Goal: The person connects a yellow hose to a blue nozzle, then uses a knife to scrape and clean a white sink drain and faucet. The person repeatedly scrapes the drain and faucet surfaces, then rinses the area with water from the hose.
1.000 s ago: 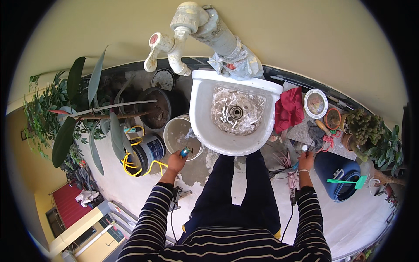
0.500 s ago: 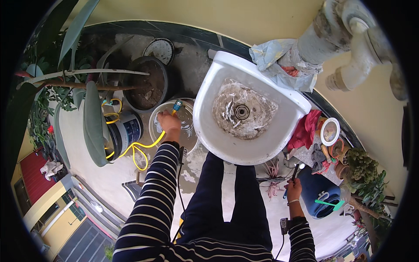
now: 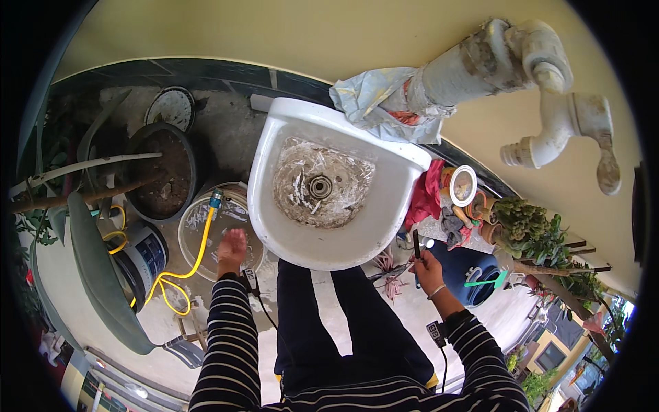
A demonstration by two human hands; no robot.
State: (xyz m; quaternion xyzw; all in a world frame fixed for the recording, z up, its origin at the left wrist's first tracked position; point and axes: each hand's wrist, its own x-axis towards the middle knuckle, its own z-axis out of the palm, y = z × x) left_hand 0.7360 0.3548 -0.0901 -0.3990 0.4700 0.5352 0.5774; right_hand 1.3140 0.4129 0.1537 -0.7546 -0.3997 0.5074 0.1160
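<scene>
A white, dirt-streaked basin (image 3: 398,213) with a drain sits in front of me, below a pale plastic tap (image 3: 559,130). My left hand (image 3: 232,247) is empty, fingers apart and slightly curled, over the pale bucket (image 3: 189,240) left of the basin. A yellow hose (image 3: 200,250) lies across that bucket, its blue-tipped connector (image 3: 215,200) at the far rim. My right hand (image 3: 427,271), right of the basin, grips a slim black tool (image 3: 416,245) with something blue below it; exactly what these are I cannot make out.
Potted plants (image 3: 158,172) and a dark bucket (image 3: 141,268) stand at left. A blue drum (image 3: 453,268), green scraper (image 3: 487,281), red cloth (image 3: 425,192), lidded tub (image 3: 461,185) and small pots crowd the right. A wrapped pipe (image 3: 439,82) runs along the wall (image 3: 288,34).
My left hand has let go of the hose connector, now at the bucket's far rim, and drawn back from it. My right hand has risen toward the basin. The whole view has shifted.
</scene>
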